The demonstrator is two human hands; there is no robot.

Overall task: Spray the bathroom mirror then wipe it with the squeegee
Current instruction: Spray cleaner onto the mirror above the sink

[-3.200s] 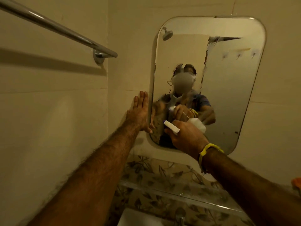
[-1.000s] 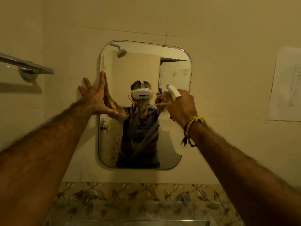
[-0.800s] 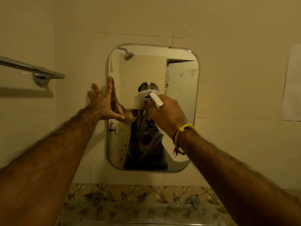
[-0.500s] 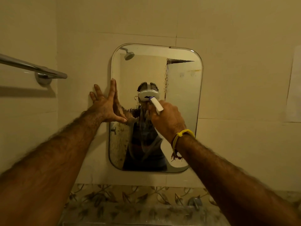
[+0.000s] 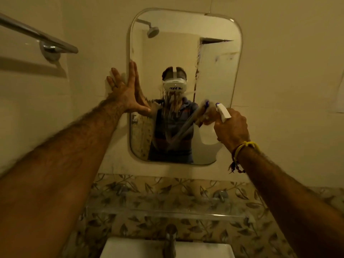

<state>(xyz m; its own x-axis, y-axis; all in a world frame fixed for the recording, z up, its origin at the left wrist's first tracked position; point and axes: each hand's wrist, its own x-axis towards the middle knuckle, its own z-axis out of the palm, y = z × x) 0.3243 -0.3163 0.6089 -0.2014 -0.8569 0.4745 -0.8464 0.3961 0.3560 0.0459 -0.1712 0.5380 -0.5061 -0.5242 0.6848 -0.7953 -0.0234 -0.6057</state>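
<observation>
Fingers of the left hand point(image 5: 125, 94) lie straight against the mirror point(image 5: 214, 71); right hand point(image 5: 231, 128) grips the spray bottle point(image 5: 223, 111).

The bathroom mirror point(image 5: 214, 75) is a tall rectangle with rounded corners, fixed flat on the beige tiled wall point(image 5: 288, 71). Wet streaks run down its middle and a speckled line down its right half. The white spray bottle point(image 5: 222, 112) is upright before the mirror's lower right part, its nozzle pointing at the glass, gripped in the right hand point(image 5: 231, 127)
</observation>
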